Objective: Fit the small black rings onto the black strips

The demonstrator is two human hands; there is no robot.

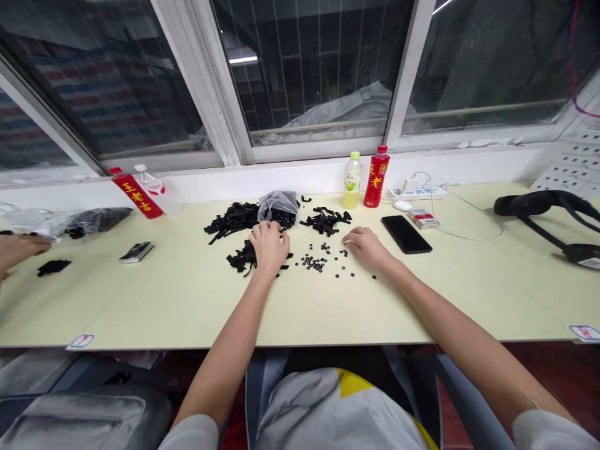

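Observation:
My left hand lies knuckles up on a small heap of black strips, its fingers curled down into them. My right hand rests on the pale table at the right edge of a scatter of several small black rings; its fingers are bent and pressed together at the tips, and what they pinch is hidden. Behind my hands lie a larger pile of black strips, a clear plastic bag with more black pieces, and another small pile of strips.
A black phone, a small box, a power strip with cable, a yellow-green bottle and a red bottle stand at the right rear. Black headgear lies far right. Another person's hand is at the left edge.

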